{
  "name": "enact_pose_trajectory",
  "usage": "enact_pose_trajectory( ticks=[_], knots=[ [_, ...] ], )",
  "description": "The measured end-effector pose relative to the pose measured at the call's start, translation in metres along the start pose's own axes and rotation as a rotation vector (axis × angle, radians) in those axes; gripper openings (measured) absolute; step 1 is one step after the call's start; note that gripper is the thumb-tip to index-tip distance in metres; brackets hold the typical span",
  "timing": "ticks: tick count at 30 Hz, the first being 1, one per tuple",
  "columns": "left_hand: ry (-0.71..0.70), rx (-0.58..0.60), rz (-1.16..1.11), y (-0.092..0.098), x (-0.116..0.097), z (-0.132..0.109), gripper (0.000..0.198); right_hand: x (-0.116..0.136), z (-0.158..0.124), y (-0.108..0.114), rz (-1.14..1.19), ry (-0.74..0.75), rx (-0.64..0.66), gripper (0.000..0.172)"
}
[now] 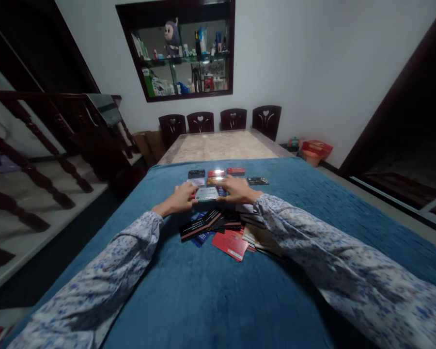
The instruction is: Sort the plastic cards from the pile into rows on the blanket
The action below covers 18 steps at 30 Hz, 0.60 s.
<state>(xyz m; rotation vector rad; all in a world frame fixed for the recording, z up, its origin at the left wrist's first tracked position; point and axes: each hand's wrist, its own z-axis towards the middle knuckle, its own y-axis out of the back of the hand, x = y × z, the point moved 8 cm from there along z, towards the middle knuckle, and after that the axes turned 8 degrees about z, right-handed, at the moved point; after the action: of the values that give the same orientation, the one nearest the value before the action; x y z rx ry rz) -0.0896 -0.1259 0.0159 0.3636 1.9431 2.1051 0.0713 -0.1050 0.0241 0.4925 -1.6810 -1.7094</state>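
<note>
My left hand and my right hand are on either side of a silver-grey card, fingers closed on its left and right ends. Whether it is one card or a small stack, I cannot tell. Just beyond lie neat card stacks: a black one, a shiny red one, another red one, a lavender one and a gold one, partly hidden by my fingers. Nearer me is a loose pile with black cards, red cards, blue cards and pale cards.
A black card stack lies right of my right hand. A blue cloth covers the near part of the table. Dark chairs line its far end. A wooden railing stands at left.
</note>
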Motion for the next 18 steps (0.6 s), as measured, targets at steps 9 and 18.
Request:
enact_pose_trajectory(
  ticks=[9,18],
  knots=[
    [0.064,0.048,0.082,0.006,0.033,0.016,0.045,0.006,0.041,0.005,-0.003,-0.001,0.010,0.045],
    [0.129,0.061,0.121,0.005,0.065,0.038,0.049,0.006,0.077,0.006,-0.028,-0.028,0.000,0.040]
  ],
)
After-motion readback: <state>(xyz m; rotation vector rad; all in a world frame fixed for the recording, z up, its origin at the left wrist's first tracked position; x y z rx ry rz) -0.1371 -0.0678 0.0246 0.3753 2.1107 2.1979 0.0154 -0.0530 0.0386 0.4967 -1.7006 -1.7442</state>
